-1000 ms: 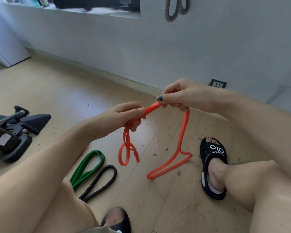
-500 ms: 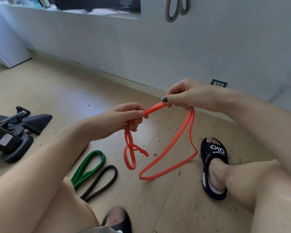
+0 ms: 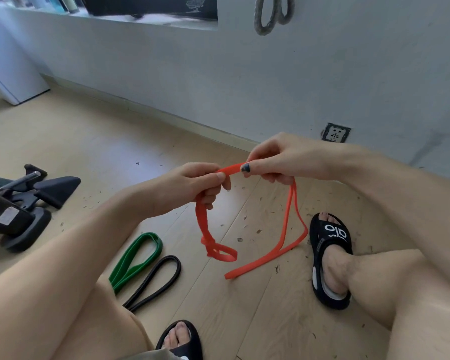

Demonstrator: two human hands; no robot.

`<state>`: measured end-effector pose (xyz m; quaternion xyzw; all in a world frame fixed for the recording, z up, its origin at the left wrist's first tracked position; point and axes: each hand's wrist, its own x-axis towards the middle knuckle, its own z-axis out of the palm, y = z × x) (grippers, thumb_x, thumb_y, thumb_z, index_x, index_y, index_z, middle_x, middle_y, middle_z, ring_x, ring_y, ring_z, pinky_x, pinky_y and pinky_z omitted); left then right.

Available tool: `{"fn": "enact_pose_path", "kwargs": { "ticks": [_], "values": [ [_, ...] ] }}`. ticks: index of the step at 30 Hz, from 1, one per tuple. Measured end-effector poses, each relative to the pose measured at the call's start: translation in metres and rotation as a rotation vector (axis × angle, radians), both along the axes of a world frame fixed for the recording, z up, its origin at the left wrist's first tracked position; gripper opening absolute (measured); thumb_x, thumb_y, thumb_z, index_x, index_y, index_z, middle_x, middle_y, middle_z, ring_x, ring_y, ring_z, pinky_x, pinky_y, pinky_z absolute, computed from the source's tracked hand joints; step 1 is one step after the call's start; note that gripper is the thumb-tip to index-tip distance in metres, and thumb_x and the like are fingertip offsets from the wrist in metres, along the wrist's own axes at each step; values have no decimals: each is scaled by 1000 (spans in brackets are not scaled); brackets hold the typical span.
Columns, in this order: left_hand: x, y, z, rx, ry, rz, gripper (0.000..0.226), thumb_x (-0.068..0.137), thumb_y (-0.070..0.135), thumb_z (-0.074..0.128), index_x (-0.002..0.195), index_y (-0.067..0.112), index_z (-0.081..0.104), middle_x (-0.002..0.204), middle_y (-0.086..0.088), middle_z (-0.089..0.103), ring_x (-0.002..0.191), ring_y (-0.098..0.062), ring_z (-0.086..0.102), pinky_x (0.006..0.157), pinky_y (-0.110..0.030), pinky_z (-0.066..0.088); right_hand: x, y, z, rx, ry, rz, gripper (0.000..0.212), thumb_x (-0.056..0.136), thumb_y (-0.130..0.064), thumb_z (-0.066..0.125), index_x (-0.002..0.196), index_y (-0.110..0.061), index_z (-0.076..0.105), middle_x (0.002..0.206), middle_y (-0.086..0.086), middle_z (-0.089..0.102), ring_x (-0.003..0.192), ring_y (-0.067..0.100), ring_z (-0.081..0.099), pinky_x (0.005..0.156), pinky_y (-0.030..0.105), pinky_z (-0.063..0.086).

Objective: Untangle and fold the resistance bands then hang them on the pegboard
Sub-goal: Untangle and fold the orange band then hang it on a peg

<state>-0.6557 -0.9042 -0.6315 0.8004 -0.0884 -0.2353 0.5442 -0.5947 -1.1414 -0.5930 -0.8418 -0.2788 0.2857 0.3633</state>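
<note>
The left hand (image 3: 192, 185) and right hand (image 3: 276, 159) each pinch the orange band (image 3: 286, 224) close together, so the knot (image 3: 211, 242) hangs free to work loose.

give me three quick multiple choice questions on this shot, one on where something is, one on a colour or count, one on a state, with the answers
1. Where does the green resistance band lie?
A. on the floor beside the black resistance band
B. hung on the wall
C. over the right foot

2. How many resistance bands are in view?
A. one
B. three
C. five

3. What state is the orange resistance band in?
A. folded flat on the floor
B. held up by both hands with a knot in its hanging part
C. hung on a peg

Answers:
1. A, the green resistance band lies on the wooden floor next to the black resistance band.
2. B, orange, green and black make three.
3. B, the left hand and right hand grip the orange resistance band, and a knot sits in the part that hangs below the left hand.
</note>
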Motion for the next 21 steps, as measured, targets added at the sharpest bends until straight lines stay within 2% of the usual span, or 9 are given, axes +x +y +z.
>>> {"fn": "enact_pose_path", "kwargs": {
  "ticks": [3,9,12,15,18,21],
  "values": [
    [-2,2,1,15,-31,-7,31,110,23,42,114,8,68,82,-4,51,74,-16,47,77,-26,51,2,-1,0,25,12,-18,24,96,-38,66,96,-16,77,67,0,51,55,12,42,50,25,36],
    [-2,9,5,56,-97,14,22,107,15,49,111,8,69,88,-4,63,84,-17,56,83,-34,49,2,-2,-2,25,74,-20,20,95,-33,71,102,-15,75,68,0,53,55,12,45,52,26,38],
    [-2,10,5,76,-123,21,18,105,13,53,109,9,71,83,-3,60,79,-15,54,76,-28,48,2,0,-2,12,69,-13,18,95,-29,70,103,-14,73,68,0,59,58,13,52,56,29,44],
    [-1,8,4,69,-134,16,18,101,20,58,105,9,71,78,-3,54,71,-13,48,66,-23,45,0,5,-2,24,56,-3,16,95,-26,70,102,-12,73,77,3,67,61,14,58,58,28,49],
    [-1,8,3,56,-112,15,18,104,17,55,103,7,70,73,-1,50,65,-10,42,62,-23,40,-1,9,-2,36,64,20,14,93,-22,72,104,-14,73,83,4,70,61,13,58,58,26,49],
    [-1,11,3,83,-104,29,23,107,17,49,102,9,70,74,-6,44,63,-12,39,63,-27,37,-1,7,0,37,91,32,18,91,-17,75,109,-17,73,85,0,74,63,13,58,60,23,49]
  ]
}}
